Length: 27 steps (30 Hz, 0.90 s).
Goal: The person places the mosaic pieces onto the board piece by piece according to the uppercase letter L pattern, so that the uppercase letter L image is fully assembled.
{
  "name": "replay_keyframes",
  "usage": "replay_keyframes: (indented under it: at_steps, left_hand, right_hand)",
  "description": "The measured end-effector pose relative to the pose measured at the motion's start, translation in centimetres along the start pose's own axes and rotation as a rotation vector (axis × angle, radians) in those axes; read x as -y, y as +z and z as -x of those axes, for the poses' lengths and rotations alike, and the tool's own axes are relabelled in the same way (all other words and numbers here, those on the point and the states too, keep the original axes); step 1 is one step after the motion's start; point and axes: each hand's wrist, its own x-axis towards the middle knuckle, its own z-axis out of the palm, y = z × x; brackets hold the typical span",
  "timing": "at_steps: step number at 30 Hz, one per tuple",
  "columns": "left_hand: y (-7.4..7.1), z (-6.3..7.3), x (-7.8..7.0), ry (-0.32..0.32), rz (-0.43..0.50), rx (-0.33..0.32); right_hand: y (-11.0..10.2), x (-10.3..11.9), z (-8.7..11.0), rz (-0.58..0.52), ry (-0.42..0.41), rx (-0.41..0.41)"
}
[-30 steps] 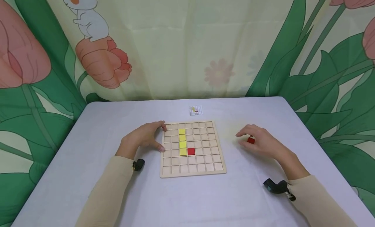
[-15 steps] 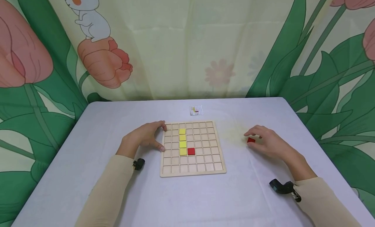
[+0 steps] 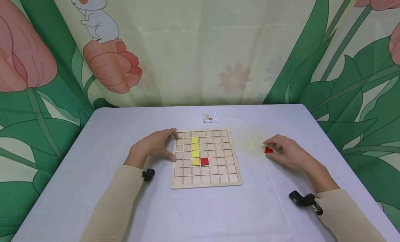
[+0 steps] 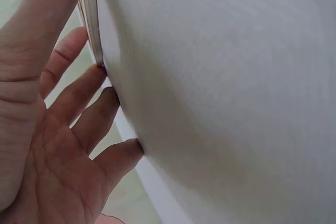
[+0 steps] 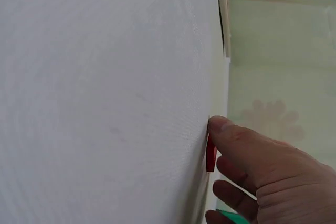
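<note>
A square wooden grid board lies flat on the table. Several yellow tiles form a column in its cells, with one red tile just right of the lowest. My left hand rests against the board's left edge, thumb and fingers spread along it. In the left wrist view, other fingertips touch the tabletop. At the right, my right hand is over a second red tile. Its thumb is at the tile's near edge; the index fingertip looks just apart from it.
A small card printed with a coloured grid lies behind the board. White cloth covers the table, and a curtain patterned with flowers hangs behind it.
My right hand has shifted rightward around the loose red tile, then nearly stopped. The tile has hardly moved. My left hand stays at the board's edge, and the tiles on the board are unchanged.
</note>
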Motion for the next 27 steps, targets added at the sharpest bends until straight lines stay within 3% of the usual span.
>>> replay_keyframes:
  at_steps: [6, 15, 27]
  left_hand:
    - [0.0, 0.1, -0.1, -0.003, 0.006, 0.001]
    - [0.0, 0.1, -0.1, -0.003, 0.000, 0.000]
    - [-0.1, 0.0, 0.1, 0.019, 0.001, 0.009]
  right_hand:
    - [0.0, -0.1, 0.1, -0.004, 0.048, 0.011]
    - [0.3, 0.0, 0.2, 0.006, 0.034, 0.004]
    - [0.5, 1.5, 0.0, -0.001, -0.164, -0.099]
